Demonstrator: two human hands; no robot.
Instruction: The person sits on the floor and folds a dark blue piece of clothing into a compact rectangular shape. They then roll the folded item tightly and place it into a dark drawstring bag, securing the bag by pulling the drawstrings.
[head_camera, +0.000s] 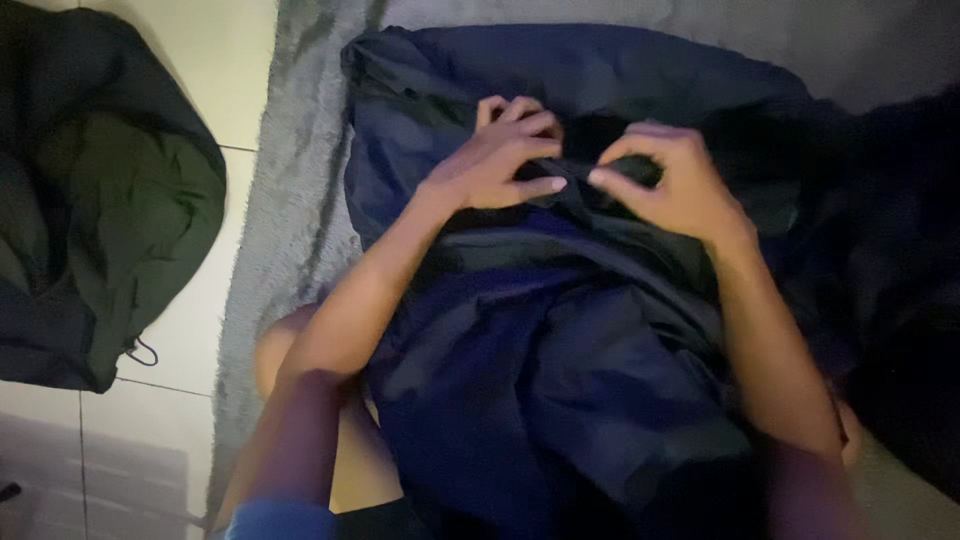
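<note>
- Pinching at the same small spot, the left hand (495, 160) and the right hand (668, 185) meet just above the middle of the frame, fingertips almost touching, both closed on a dark fold or fastener of the navy jacket (560, 360).
- What exactly sits between the fingers is too dark to tell; the two-handed grip looks suited to working something small, with one hand steadying while the other pulls.
- The jacket is draped over the person's lap and stretches from the bottom centre up to the top of the frame, so the cloth lies slack and within easy reach.
- A grey fuzzy rug (290, 230) lies underneath, keeping the fabric off the pale tiled floor (190, 330).
- At the left edge, well apart, a dark green jacket (110, 200) lies bunched on the tiles, a drawstring trailing from its lower corner.
- More dark cloth (890, 270) is heaped at the right edge.
</note>
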